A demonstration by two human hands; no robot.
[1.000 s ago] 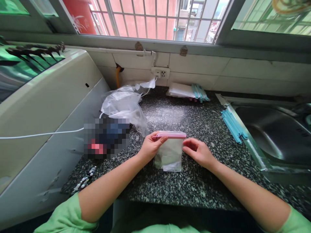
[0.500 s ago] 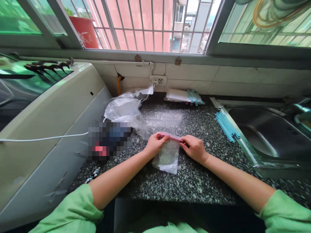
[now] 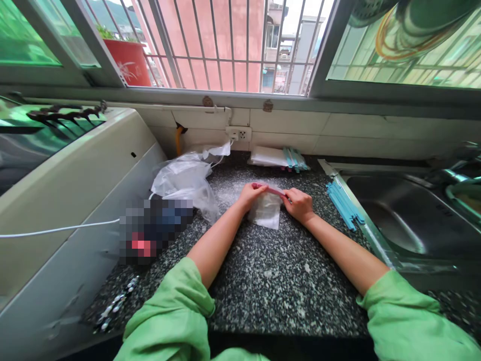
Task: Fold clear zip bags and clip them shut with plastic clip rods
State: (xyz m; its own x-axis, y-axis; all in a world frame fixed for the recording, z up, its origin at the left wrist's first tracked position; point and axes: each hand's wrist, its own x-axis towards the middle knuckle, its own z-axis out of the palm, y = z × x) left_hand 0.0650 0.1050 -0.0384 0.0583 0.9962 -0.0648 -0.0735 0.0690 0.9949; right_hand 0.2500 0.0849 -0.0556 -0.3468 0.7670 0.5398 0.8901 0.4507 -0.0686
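Observation:
A small clear plastic bag [image 3: 266, 213] hangs down from a pink sealing strip [image 3: 275, 191] along its top edge. My left hand [image 3: 251, 195] is closed on the strip's left end, thumb laid along it. At the other end, the fingers of my right hand [image 3: 298, 203] pinch the strip and the bag's corner. The strip slopes slightly down to the right, and the bag's lower part is over the speckled counter [image 3: 278, 281]. Whether the bag holds anything, I cannot tell.
Teal strips [image 3: 343, 203] lie beside the steel sink [image 3: 391, 210] on the right. A packet of clear bags [image 3: 268, 156] with teal and pink strips is by the wall. Left are a crumpled plastic bag [image 3: 184, 178], a blurred-out object [image 3: 158, 228] and a bead string [image 3: 116, 305].
Both hands have moved away from me across the counter, carrying the bag and its pink strip. The view has shifted a little. Both hands keep their grip.

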